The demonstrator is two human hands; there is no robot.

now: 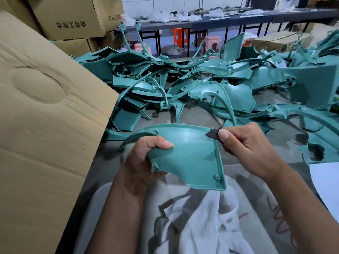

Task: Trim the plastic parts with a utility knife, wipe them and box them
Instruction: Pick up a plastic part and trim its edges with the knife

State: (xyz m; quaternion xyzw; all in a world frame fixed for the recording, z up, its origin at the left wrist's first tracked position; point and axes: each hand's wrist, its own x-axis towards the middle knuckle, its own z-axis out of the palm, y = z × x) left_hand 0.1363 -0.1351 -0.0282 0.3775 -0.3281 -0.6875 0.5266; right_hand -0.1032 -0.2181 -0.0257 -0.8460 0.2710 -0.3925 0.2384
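A teal curved plastic panel (192,158) is held up in front of me over my lap. My left hand (146,158) grips its lower left edge, thumb on the inner face. My right hand (245,143) grips a utility knife (212,134). The dark blade lies against the panel's upper right corner under my thumb, and a bit of orange handle shows behind my fingers. A white cloth (198,222) lies crumpled on my lap below the panel.
A big heap of teal plastic parts (183,85) covers the floor ahead and to the right. An open cardboard box flap (45,125) fills the left. Stacked cartons (69,21) stand behind it. Long dark tables (220,22) and plastic stools (211,43) sit further back.
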